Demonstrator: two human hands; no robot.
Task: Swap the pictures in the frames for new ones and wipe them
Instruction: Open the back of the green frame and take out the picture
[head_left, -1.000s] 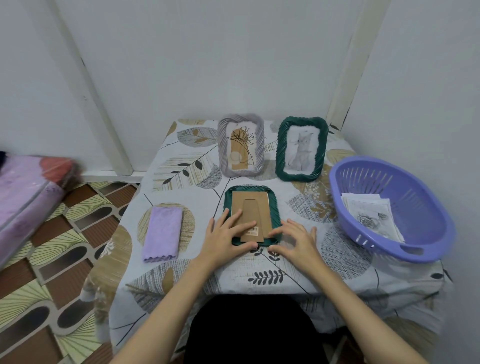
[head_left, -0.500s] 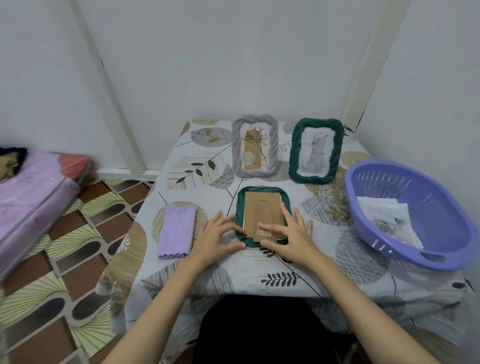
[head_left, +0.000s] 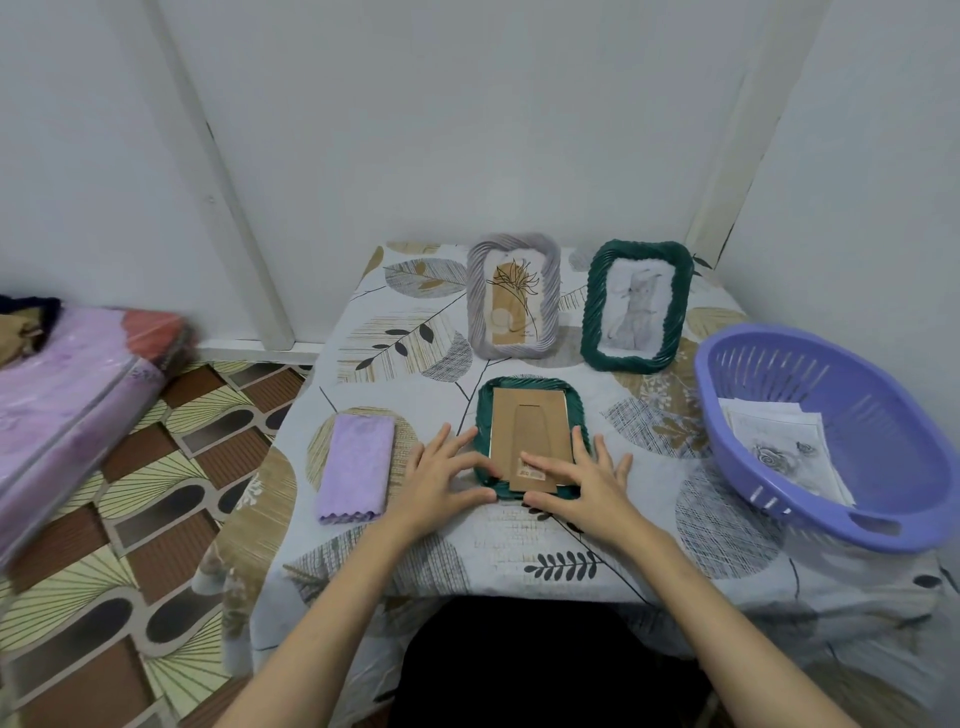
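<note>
A dark green frame (head_left: 530, 387) lies face down in front of me, its brown cardboard back (head_left: 527, 426) facing up. My left hand (head_left: 441, 480) rests at its lower left corner with spread fingers. My right hand (head_left: 579, 480) lies on the lower right part of the back, fingers spread, thumb under the near edge. Behind stand a grey frame (head_left: 514, 296) with a plant picture and a second green frame (head_left: 638, 305) with a grey sketch. A folded purple cloth (head_left: 357, 465) lies to the left.
A purple plastic basket (head_left: 810, 364) at the right holds a stack of printed pictures (head_left: 784, 449). The leaf-patterned tablecloth (head_left: 519, 551) covers a small table set in a wall corner. A wrapped pink bundle (head_left: 67, 384) sits on the patterned floor at the left.
My left hand slid off the cardboard back to the frame's lower left corner. My right hand moved from beside the frame onto its lower right part.
</note>
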